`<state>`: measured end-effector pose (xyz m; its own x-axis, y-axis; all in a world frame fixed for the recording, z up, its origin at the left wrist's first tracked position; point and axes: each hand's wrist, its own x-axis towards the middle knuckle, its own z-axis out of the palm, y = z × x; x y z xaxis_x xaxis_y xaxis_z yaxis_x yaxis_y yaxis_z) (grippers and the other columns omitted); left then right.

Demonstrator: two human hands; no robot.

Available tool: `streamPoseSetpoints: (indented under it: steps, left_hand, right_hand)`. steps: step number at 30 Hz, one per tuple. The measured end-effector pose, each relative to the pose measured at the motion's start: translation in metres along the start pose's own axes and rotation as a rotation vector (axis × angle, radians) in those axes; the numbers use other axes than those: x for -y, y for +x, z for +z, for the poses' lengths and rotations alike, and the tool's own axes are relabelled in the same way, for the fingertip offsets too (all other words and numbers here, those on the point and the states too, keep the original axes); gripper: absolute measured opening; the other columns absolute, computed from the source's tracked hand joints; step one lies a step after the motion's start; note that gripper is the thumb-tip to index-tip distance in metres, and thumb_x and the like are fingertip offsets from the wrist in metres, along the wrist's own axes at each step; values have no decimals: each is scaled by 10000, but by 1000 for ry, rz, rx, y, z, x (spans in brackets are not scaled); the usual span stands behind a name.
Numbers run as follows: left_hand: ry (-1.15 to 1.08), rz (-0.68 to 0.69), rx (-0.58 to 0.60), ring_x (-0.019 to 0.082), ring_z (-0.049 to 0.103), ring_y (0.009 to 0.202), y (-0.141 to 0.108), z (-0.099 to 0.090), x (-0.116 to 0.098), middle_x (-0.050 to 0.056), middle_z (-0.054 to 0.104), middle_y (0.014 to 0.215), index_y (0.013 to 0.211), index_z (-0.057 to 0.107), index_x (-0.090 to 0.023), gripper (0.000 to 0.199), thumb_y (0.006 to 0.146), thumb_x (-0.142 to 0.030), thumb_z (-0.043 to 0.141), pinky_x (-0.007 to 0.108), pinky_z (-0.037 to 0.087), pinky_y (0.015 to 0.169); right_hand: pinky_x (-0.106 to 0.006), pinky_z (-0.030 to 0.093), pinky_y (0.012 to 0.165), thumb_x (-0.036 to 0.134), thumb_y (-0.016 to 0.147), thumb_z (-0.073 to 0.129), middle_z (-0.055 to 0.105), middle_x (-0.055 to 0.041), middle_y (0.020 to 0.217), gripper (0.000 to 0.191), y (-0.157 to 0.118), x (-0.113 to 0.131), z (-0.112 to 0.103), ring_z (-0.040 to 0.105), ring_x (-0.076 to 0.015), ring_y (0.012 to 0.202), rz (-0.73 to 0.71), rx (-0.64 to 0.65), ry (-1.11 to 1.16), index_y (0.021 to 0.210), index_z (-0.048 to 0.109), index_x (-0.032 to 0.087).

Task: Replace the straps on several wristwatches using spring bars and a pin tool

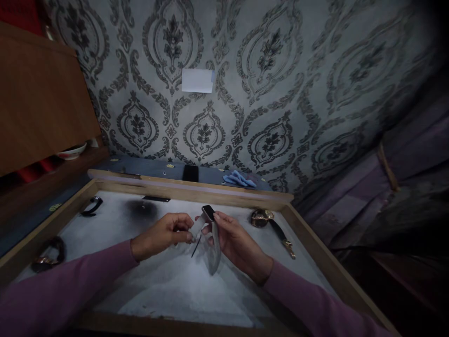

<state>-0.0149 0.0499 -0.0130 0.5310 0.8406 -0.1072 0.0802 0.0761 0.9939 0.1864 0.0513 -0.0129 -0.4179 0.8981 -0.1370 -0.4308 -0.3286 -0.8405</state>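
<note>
Over the middle of a wooden-framed tray, a smartwatch [208,213] with a dark square face and a pale strap [214,255] is held in the air. My right hand [236,238] grips the watch by its case, with the thumb at the edge of the face; one strap half hangs down in a loop beside the palm. My left hand [168,232] is closed, its thumb and fingers pinching the other strap half. Just below the fingers, a thin dark stick [196,246] slants downward; I cannot tell whether it is held or lies on the tray.
Two wristwatches lie at the tray's left, a dark band [91,207] and a brown one [49,255]. At right is a gold-cased watch [260,218] with a black strap. A dark flat strip [156,199] lies behind. Beyond the frame are a phone [190,173] and blue cloth [239,178].
</note>
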Motion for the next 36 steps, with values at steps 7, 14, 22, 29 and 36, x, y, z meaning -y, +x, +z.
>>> streamPoseSetpoints:
  steps: [7,14,22,29,36]
  left_hand:
    - [-7,61,-15,95,424,584,-4,5,-7,-47,541,652,846,525,-172,242,747,-316,691,234,297,576]
    - [6,103,37,130,521,683,-1,1,-2,2,611,754,833,524,-166,239,764,-329,684,261,358,660]
    - [123,157,89,110,467,629,-3,1,-9,-5,600,713,759,564,-157,230,774,-356,678,237,350,598]
    - [-182,100,-56,106,506,607,0,0,-7,-8,586,703,785,551,-157,322,702,-384,763,215,366,541]
    - [-352,55,-76,112,513,662,-3,5,-6,15,634,805,906,592,-156,389,647,-352,807,227,331,594]
  right_hand:
    - [-187,421,502,321,716,796,631,-7,629,253,-3,-4,1,569,-107,568,26,-24,-43,831,667,136]
    - [-214,430,512,419,811,697,612,-28,734,280,-14,-1,9,567,-122,622,-191,100,-403,830,664,141]
    - [-245,455,585,357,932,557,571,-38,802,210,-27,1,9,555,-142,703,-430,206,-787,889,645,171]
    - [-234,487,576,388,902,593,545,-99,1138,242,-24,1,9,599,-116,714,-285,227,-640,971,666,168]
    - [-245,480,598,392,902,593,559,-69,979,244,-28,1,14,554,-135,741,-284,315,-729,867,695,173]
